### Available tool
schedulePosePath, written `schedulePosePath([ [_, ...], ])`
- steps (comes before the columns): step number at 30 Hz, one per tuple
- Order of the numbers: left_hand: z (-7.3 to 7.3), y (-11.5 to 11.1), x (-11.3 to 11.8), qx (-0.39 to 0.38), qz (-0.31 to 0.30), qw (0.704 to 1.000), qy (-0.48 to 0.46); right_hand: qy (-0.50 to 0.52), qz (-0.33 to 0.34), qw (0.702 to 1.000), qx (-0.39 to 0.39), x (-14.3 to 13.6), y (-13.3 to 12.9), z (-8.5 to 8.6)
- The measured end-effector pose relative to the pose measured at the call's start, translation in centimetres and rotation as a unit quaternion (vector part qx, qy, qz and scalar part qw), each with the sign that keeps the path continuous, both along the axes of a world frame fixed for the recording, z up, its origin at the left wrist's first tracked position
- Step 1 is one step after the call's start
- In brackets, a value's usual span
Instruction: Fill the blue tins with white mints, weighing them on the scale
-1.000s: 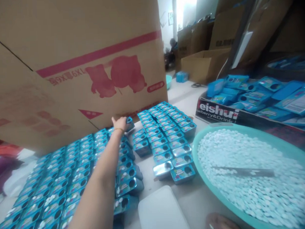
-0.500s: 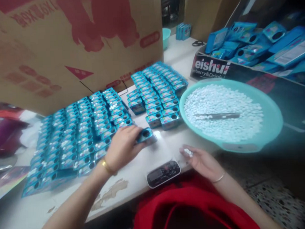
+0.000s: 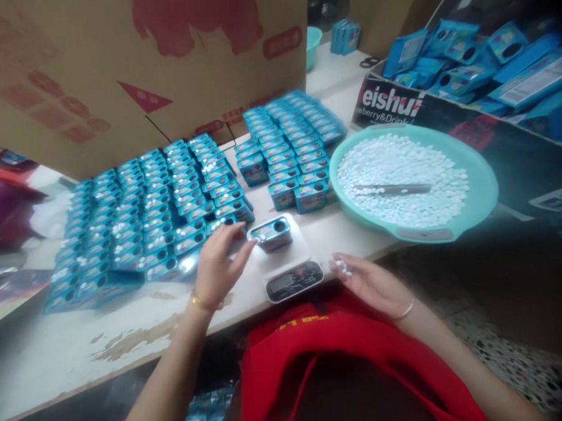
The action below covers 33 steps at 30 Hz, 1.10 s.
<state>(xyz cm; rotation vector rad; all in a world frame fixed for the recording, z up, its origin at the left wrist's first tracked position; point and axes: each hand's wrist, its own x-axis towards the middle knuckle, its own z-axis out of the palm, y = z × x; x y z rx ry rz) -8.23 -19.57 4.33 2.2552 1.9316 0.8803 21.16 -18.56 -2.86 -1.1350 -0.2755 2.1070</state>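
A small blue box [image 3: 273, 240] with a round dark hole in its top stands on the white platform of a digital scale [image 3: 294, 282]. Just left of that box is my left hand [image 3: 221, 262], its thumb and fingers apart and nothing held between them. My right hand [image 3: 369, 282], palm up to the right of the scale, has its fingers curled around a few small white tablets [image 3: 342, 268]. Many more white tablets fill the turquoise basin [image 3: 486, 212] beyond it, where a flat metal strip [image 3: 393, 189] lies on top of them.
Rows of blue boxes [image 3: 156, 215] cover the table's left, with white tablets on several. Another block of boxes [image 3: 288, 149] stands behind the scale. A large cardboard carton [image 3: 92, 88] walls off the back left. At right, a dark carton [image 3: 388, 102] holds jumbled blue boxes.
My left hand has let go of the blue box, now standing on the scale, and drawn back left with its fingers apart. My right hand still holds tablets. The view has shifted slightly.
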Motion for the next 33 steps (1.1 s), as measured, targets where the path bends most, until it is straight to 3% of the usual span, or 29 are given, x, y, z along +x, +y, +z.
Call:
schedulePosePath([
  [3,-2.7,-3.3,-1.0,0.02,0.078,0.995,-0.052,-0.047,0.042,0.998,0.029,0.1,-0.2,0.6],
  [7,-7.6,-7.0,-1.6,-0.024,0.148,0.985,-0.083,-0.1,0.126,0.983,0.093,-0.5,0.7,2.7],
  [9,-9.4,-8.2,-1.6,-0.049,0.162,0.981,-0.096,-0.136,0.157,0.966,0.152,-1.3,1.7,4.3],
  [12,-10.8,-8.8,-1.4,-0.058,0.164,0.978,-0.112,-0.207,0.194,0.921,0.267,-3.0,3.8,6.9],
  [16,-10.7,-8.5,-1.3,-0.035,0.166,0.978,-0.12,-0.275,0.243,0.828,0.425,-6.0,6.3,9.6],
  [19,-9.9,-8.0,-1.3,-0.008,0.167,0.978,-0.128,-0.313,0.256,0.767,0.498,-8.0,7.5,10.3],
  [21,-9.1,-7.6,-1.1,0.02,0.157,0.979,-0.128,-0.32,0.268,0.754,0.508,-8.9,7.9,10.1],
  [25,-6.8,-5.9,-0.3,0.082,0.098,0.989,-0.073,-0.32,0.282,0.76,0.491,-9.5,8.0,9.4],
  [27,-5.7,-4.8,0.4,0.097,0.058,0.993,-0.028,-0.351,0.281,0.736,0.506,-9.7,7.9,9.2],
  [33,-4.2,-2.3,2.2,0.113,0.013,0.992,0.058,-0.49,0.329,0.561,0.58,-11.1,8.4,9.9],
])
